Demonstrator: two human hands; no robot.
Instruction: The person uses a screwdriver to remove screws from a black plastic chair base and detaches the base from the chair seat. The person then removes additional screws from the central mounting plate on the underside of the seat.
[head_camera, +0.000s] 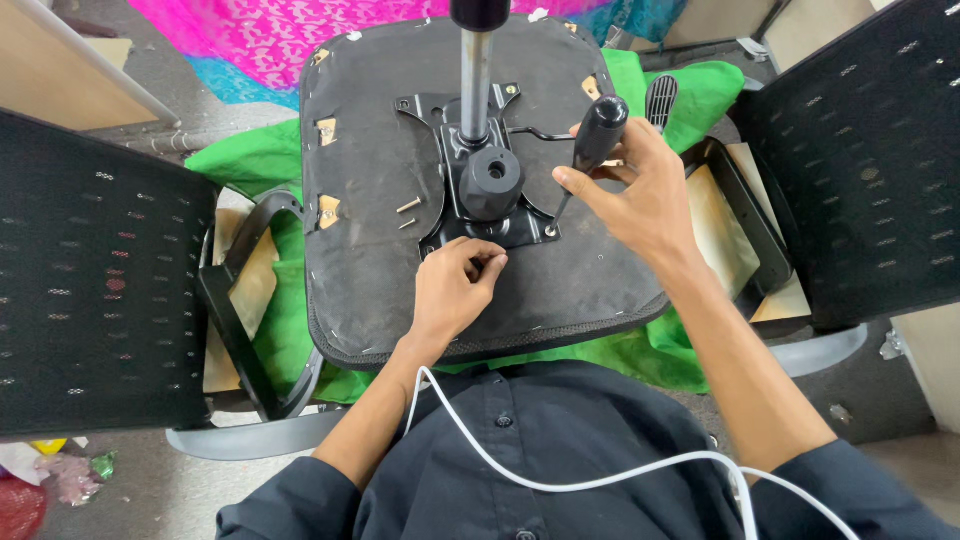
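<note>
An upturned black chair seat lies in front of me, with a black metal mechanism plate and a chrome gas cylinder standing up from it. My right hand grips a black-handled screwdriver, its tip set on the plate's near right corner. My left hand rests on the seat by the plate's near edge, fingertips pinched together, apparently on a small screw. Two loose screws lie on the seat left of the plate.
Black mesh chair backs stand at the left and right. Black armrests sit beside the seat on green cloth. Pink fabric lies beyond. A white cable crosses my dark shirt.
</note>
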